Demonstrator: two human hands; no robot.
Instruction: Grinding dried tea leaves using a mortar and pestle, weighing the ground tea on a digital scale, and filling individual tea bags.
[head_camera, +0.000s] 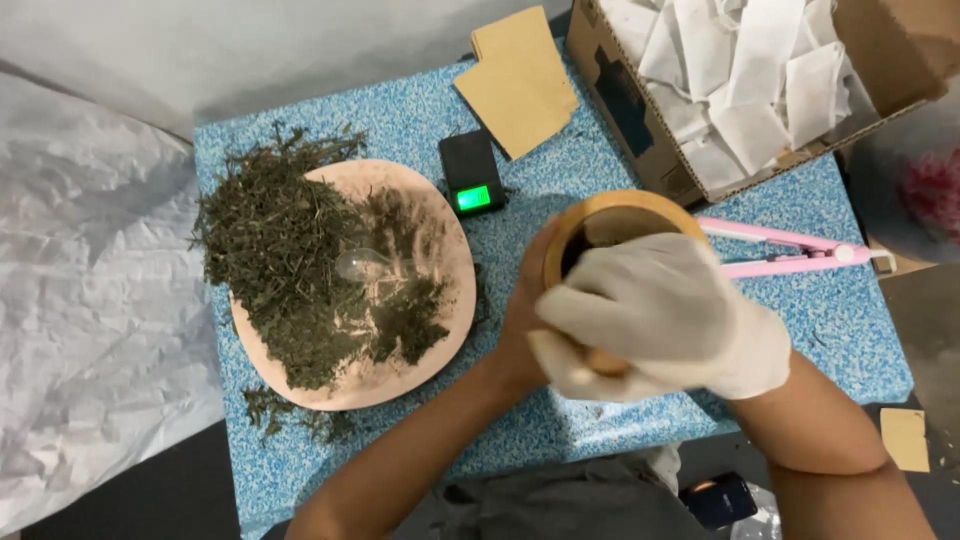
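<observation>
Head view: right hand in white glove wraps around wooden pestle, over wooden bowl. Left hand, bare, hugs bowl's left side. Bowl sits on blue table, middle right. Left: pink plate heaped with dry green herbs. Far: small black scale, cardboard box of white bags. Pink tool just right of bowl.

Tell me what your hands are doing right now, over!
Left hand bare, steadying wooden cup. Right hand gloved, gripping a wooden stick over the cup. Dried herbs on pink plate alongside. Nothing in the way.
</observation>
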